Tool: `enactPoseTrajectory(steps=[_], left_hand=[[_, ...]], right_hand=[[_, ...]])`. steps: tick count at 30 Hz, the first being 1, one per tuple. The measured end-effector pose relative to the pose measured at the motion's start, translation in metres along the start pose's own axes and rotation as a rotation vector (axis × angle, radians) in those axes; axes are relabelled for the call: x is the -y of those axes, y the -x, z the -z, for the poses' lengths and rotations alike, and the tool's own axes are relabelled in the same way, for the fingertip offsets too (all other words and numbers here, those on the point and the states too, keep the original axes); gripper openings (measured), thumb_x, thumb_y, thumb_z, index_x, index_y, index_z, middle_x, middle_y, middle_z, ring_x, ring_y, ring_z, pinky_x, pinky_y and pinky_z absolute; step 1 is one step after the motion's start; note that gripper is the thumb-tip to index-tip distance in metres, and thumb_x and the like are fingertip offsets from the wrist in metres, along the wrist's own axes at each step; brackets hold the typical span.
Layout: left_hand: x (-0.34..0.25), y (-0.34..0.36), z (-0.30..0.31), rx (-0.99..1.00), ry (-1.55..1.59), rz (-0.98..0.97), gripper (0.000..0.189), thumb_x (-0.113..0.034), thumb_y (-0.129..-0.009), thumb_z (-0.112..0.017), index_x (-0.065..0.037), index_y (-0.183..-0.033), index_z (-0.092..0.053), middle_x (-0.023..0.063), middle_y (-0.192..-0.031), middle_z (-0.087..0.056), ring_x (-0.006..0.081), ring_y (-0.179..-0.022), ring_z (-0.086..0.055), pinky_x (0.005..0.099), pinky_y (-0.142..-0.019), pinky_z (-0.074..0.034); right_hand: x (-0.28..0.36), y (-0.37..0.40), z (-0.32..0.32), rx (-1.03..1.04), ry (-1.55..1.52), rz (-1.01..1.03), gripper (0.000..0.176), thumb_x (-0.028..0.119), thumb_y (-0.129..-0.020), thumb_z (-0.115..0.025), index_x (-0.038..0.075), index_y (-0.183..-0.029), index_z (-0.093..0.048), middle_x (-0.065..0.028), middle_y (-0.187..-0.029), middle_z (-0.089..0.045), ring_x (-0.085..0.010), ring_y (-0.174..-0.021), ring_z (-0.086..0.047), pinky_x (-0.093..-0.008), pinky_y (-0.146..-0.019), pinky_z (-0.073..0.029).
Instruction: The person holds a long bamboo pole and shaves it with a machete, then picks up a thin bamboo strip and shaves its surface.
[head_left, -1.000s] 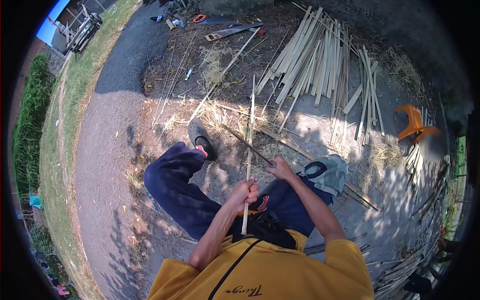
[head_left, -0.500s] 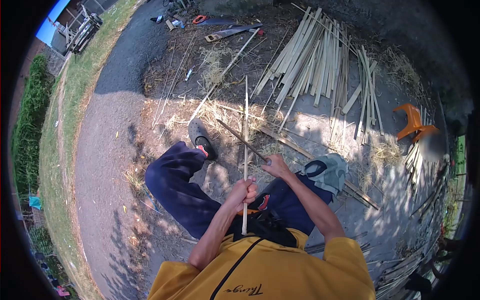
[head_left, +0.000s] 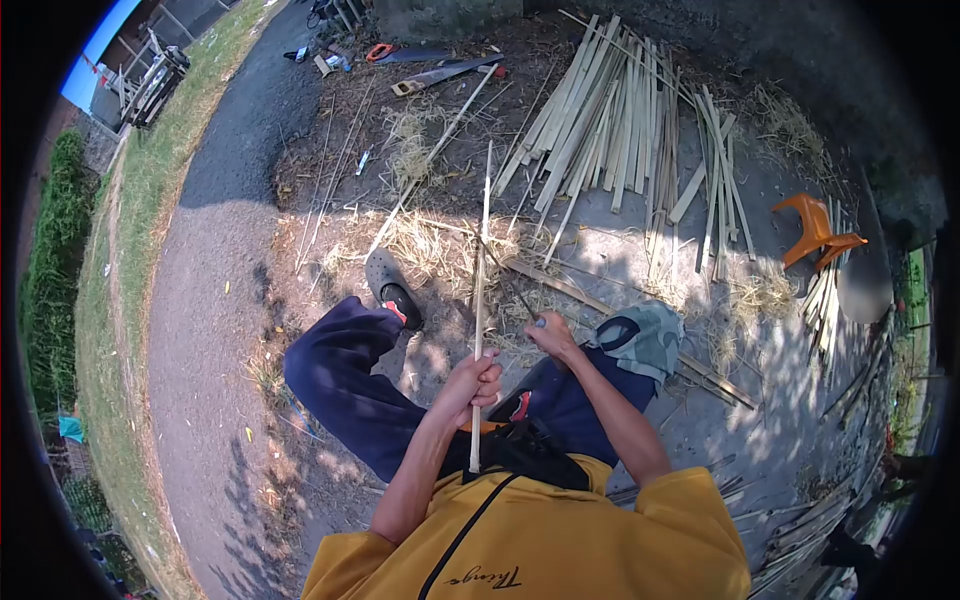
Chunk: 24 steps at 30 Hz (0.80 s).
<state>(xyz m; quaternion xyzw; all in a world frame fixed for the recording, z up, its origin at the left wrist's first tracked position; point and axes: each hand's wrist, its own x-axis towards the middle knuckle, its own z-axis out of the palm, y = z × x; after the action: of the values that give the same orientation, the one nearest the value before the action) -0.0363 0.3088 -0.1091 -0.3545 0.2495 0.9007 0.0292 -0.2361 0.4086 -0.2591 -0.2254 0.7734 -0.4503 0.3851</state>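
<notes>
My left hand (head_left: 474,388) is closed around a long pale bamboo strip (head_left: 484,260), which points away from me with its near end at my waist. My right hand (head_left: 550,336) grips the handle of a long, narrow knife (head_left: 514,287). The dark blade slants away to the left, and its far part overlaps the strip in this view. Fine shavings (head_left: 430,240) lie on the ground beyond my hands. A camouflage cloth (head_left: 645,340) covers my right knee.
Many pale strips (head_left: 610,110) are piled at the far right. Two handsaws, one with a wooden grip (head_left: 445,75) and one with an orange handle (head_left: 381,52), lie at the back. An orange plastic stool (head_left: 815,235) stands at the right. A longer piece of bamboo (head_left: 560,283) lies past my right hand.
The knife has swung to a steeper angle, its tip moving from left of the strip to the strip. My left hand keeps its hold. The whole view has shifted slightly.
</notes>
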Motion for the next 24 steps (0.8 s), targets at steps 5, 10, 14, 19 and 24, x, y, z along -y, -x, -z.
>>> enactPoseTrajectory(steps=[5,10,14,19,24], left_hand=[[-0.048,0.043,-0.022,-0.256,-0.428,-0.283,0.030,-0.023,-0.104,-0.043,-0.008,-0.129,-0.039,0.0041,-0.081,-0.049,0.0092,-0.056,-0.044,0.0232,-0.042,-0.037],[-0.107,0.078,-0.007,0.095,-0.494,-0.306,0.045,-0.041,-0.102,-0.038,-0.003,-0.124,-0.048,0.0119,-0.090,-0.060,0.0172,-0.069,-0.059,0.0283,-0.055,-0.048],[-0.147,0.091,-0.012,0.337,-0.523,-0.585,0.056,-0.047,-0.093,-0.040,0.001,-0.115,-0.056,0.0118,-0.086,-0.060,0.0197,-0.075,-0.057,0.0331,-0.068,-0.047],[-0.214,0.124,-0.061,0.377,-0.683,-0.771,0.071,-0.058,-0.087,-0.037,0.004,-0.119,-0.051,0.0123,-0.077,-0.056,0.0206,-0.075,-0.053,0.0299,-0.074,-0.037],[-0.279,0.150,-0.121,0.524,-0.848,-0.970,0.059,-0.050,-0.092,-0.038,0.003,-0.114,-0.050,0.0079,-0.070,-0.054,0.0164,-0.068,-0.049,0.0288,-0.067,-0.038]], right_hand=[[-0.013,0.009,-0.002,-0.023,-0.146,0.078,0.013,0.012,-0.079,-0.064,0.004,-0.071,-0.059,-0.0014,-0.055,-0.053,-0.0089,-0.045,-0.050,-0.0267,-0.039,-0.037],[0.015,0.037,0.020,0.051,-0.605,-0.054,0.006,0.006,-0.082,-0.058,0.006,-0.079,-0.054,0.0003,-0.058,-0.048,-0.0062,-0.043,-0.043,-0.0241,-0.037,-0.032],[0.033,0.058,0.048,0.027,-0.699,-0.052,0.010,0.005,-0.083,-0.059,0.007,-0.079,-0.050,0.0014,-0.059,-0.048,-0.0057,-0.044,-0.042,-0.0226,-0.037,-0.032],[0.035,0.078,0.076,-0.022,-0.636,0.043,0.011,0.005,-0.084,-0.060,0.006,-0.079,-0.050,0.0016,-0.058,-0.048,-0.0058,-0.043,-0.043,-0.0230,-0.038,-0.033],[0.037,0.095,0.087,-0.051,-0.571,0.158,0.010,0.003,-0.083,-0.060,0.005,-0.080,-0.051,0.0007,-0.057,-0.049,-0.0055,-0.043,-0.044,-0.0231,-0.038,-0.033]])
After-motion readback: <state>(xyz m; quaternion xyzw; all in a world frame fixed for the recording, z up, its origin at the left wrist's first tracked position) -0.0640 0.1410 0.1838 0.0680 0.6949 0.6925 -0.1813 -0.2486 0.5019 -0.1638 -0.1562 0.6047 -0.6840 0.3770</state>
